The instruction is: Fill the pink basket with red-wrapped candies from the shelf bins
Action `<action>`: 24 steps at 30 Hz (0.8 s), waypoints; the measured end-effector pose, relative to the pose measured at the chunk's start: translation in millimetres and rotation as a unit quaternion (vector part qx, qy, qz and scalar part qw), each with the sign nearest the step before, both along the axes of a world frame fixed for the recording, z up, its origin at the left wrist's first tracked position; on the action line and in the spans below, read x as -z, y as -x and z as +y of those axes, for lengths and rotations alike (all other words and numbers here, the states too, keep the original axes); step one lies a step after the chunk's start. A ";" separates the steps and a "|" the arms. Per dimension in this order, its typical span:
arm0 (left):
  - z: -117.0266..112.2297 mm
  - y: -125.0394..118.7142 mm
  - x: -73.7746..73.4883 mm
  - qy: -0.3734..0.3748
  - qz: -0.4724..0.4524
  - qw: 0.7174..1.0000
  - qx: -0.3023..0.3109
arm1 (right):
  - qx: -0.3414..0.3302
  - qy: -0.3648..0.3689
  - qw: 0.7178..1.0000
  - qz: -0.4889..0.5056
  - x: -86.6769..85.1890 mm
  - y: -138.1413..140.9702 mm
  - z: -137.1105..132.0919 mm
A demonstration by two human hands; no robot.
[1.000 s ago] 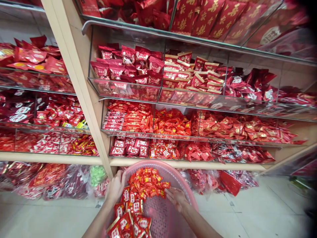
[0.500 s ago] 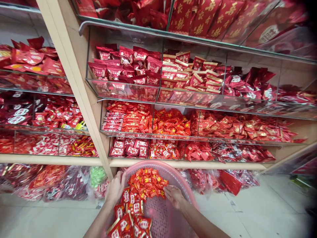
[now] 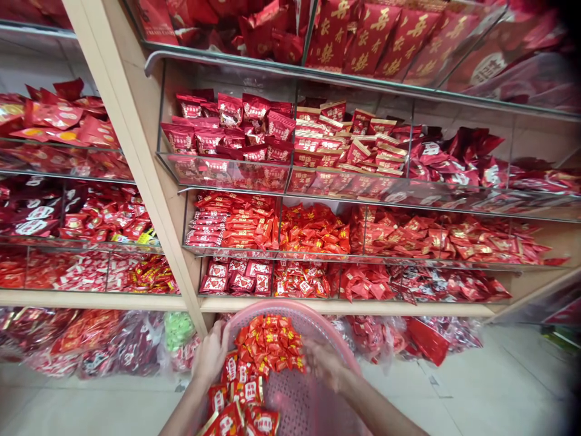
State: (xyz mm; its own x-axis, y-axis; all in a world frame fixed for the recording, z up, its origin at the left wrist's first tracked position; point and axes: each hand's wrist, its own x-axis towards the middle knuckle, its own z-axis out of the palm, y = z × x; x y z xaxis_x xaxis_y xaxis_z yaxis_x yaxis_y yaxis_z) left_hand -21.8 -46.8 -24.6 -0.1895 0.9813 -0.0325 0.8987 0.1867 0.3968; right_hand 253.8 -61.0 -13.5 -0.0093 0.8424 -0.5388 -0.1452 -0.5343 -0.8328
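Observation:
A pink plastic basket (image 3: 313,393) with a perforated wall is in front of me at the lower middle. My left hand (image 3: 211,352) is closed over its left rim. Inside, a heap of small orange-red wrapped candies (image 3: 269,342) lies against the far side. Larger red snack packets (image 3: 247,390) with white labels are piled nearer to me on the left. My right hand (image 3: 324,363) is inside the basket, at the right edge of the small candies. Its fingers stretch toward the heap, a little blurred, and I see nothing held in them.
Beyond the basket stands a wooden shelf unit with glass-fronted compartments (image 3: 318,254) full of red candy packets. A wooden upright (image 3: 122,145) divides it on the left. Clear plastic bags of candy (image 3: 118,342) lie on the tiled floor (image 3: 408,393) beneath the lowest board.
My right hand has shifted slightly right, off the edge of the small candies. The left hand keeps its hold on the rim. The whole view has tilted up slightly.

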 end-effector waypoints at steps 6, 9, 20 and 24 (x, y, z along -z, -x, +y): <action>0.7 0.4 1.2 0.003 0.011 1.000 0.000 | -0.121 -0.318 0.928 -0.150 -139.2 -26.7 50.7; -0.2 0.1 -1.3 0.012 0.008 1.000 0.000 | -0.087 -0.436 0.836 -0.321 -187.6 -49.3 78.2; -0.3 0.0 -2.5 0.017 -0.003 1.000 -0.002 | -0.055 -0.411 0.547 -0.727 -226.2 -61.1 165.9; 0.1 0.4 -1.7 0.018 -0.002 1.000 -0.002 | -0.099 -0.331 0.553 -0.758 -232.4 -43.3 178.9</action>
